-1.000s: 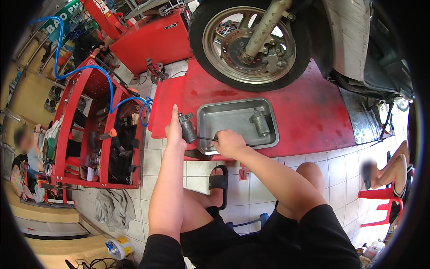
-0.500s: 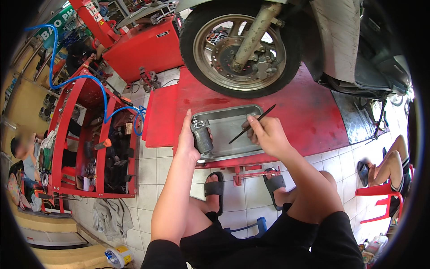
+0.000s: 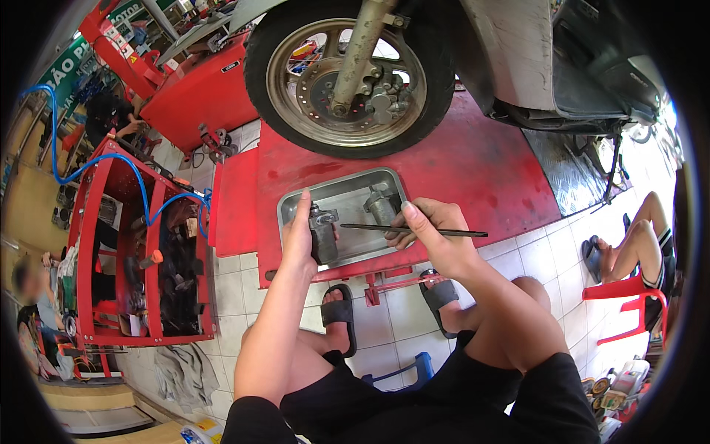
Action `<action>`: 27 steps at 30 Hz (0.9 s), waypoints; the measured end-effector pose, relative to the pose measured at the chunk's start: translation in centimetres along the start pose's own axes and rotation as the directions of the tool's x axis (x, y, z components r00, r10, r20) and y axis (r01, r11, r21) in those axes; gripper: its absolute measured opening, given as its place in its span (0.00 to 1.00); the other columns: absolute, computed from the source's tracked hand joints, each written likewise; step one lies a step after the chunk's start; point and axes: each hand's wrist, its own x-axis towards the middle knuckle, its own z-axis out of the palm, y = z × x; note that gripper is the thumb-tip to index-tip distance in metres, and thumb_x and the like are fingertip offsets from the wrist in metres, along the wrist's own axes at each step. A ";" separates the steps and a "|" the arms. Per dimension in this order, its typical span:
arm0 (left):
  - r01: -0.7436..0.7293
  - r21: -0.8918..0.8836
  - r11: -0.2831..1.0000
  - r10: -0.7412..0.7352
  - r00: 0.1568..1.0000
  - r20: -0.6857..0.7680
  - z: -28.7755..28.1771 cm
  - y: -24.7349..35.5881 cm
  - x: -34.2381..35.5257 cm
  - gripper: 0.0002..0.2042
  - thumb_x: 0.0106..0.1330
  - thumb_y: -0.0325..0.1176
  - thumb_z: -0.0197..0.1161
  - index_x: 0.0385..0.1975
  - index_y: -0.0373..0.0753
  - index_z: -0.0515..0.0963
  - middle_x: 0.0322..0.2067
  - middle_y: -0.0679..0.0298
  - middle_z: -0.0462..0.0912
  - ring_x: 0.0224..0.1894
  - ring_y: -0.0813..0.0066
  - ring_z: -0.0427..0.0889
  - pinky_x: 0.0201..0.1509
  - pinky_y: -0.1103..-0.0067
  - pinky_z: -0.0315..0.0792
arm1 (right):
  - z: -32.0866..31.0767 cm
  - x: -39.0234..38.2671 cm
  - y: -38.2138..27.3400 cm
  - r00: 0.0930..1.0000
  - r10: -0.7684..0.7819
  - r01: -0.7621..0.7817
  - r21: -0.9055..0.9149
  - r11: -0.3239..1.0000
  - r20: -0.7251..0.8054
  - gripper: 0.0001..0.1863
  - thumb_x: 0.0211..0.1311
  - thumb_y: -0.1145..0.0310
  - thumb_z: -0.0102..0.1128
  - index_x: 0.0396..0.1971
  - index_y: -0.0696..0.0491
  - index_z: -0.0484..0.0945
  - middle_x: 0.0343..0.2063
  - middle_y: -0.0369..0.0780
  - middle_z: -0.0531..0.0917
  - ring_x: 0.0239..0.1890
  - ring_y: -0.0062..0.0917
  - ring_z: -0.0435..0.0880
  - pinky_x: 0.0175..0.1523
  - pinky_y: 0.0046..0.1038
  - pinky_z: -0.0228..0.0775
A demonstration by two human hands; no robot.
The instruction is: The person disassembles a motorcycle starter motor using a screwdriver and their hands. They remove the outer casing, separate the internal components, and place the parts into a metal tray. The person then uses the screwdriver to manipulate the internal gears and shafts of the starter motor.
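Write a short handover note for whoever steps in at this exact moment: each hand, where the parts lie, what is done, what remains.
Left hand: grips the dark metal part, held upright in the metal tray.
Right hand: holds a thin dark rod level over the tray, tip toward that part.
A second grey part lies in the tray, untouched.
Tray sits on the red lift platform below the front wheel.
Done: parts in tray. Left: the rod has not reached the part.

Left hand (image 3: 299, 237) clasped — right hand (image 3: 433, 237) pinching

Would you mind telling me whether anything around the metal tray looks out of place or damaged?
Nothing stands out. The metal tray lies flat on the red lift platform; the left hand holds a dark part, the right hand a thin rod.
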 end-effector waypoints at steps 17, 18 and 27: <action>0.022 0.022 1.000 -0.022 0.999 -0.024 -0.3 -0.7 0.7 0.27 0.65 0.60 0.63 0.30 0.36 0.75 0.21 0.58 0.80 0.19 0.69 0.80 0.24 0.74 0.75 | 1.8 0.7 -0.2 0.999 -0.042 0.039 -0.221 0.974 -0.010 0.19 0.70 0.61 0.57 0.35 0.66 0.80 0.27 0.47 0.87 0.33 0.29 0.90 0.39 0.27 0.80; 0.001 0.033 0.999 0.000 1.000 -0.031 -0.3 -0.6 0.6 0.27 0.64 0.60 0.64 0.30 0.36 0.75 0.21 0.59 0.80 0.19 0.70 0.80 0.24 0.74 0.75 | 2.0 0.7 -0.1 0.999 -0.043 0.041 -0.229 0.973 -0.003 0.18 0.70 0.62 0.57 0.35 0.66 0.80 0.27 0.47 0.87 0.33 0.29 0.90 0.39 0.27 0.80; -0.158 0.209 0.965 0.173 0.983 -0.056 -1.2 -1.2 1.0 0.26 0.64 0.57 0.65 0.30 0.35 0.75 0.22 0.58 0.81 0.19 0.72 0.80 0.23 0.76 0.76 | 2.4 1.2 0.0 0.994 -0.037 0.051 -0.147 0.988 0.102 0.16 0.70 0.72 0.44 0.51 0.60 0.77 0.27 0.45 0.82 0.28 0.28 0.82 0.39 0.32 0.75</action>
